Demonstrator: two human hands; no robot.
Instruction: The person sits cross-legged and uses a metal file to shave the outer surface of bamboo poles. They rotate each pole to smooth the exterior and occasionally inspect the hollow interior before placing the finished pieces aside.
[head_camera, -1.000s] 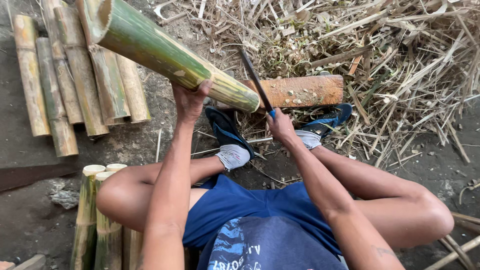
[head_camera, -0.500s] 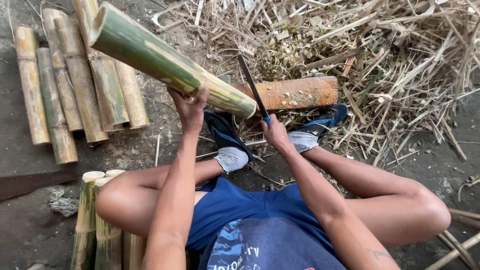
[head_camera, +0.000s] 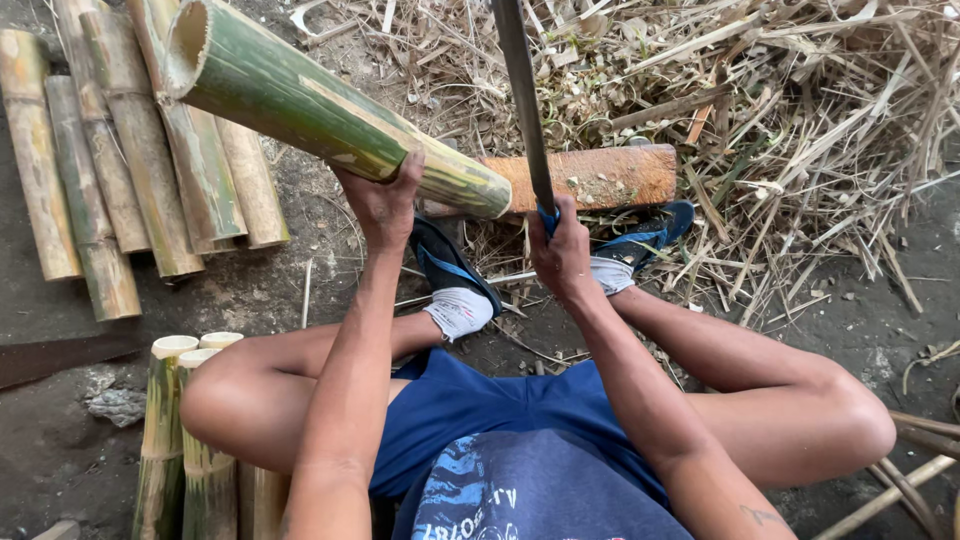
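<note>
The left hand (head_camera: 385, 200) reaches forward, arm straight, fingers curled under the green bamboo tube (head_camera: 330, 115), propping it tilted with its lower end on the wooden block (head_camera: 600, 175). The right hand (head_camera: 562, 255) grips the blade's (head_camera: 522, 100) blue handle, fingers wrapped tight. The blade now stands raised higher than a moment ago.

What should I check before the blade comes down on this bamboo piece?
1. Left hand grip around the green bamboo section: ok.
2. Right hand closed on the blade's blue handle: ok.
3. Long blade raised above the bamboo: ok.
4. Bamboo's far end resting on the wooden block: ok.
5. Feet in blue sandals clear of the block: not ok, close beside it.
6. Blade sharpness: cannot tell.
</note>
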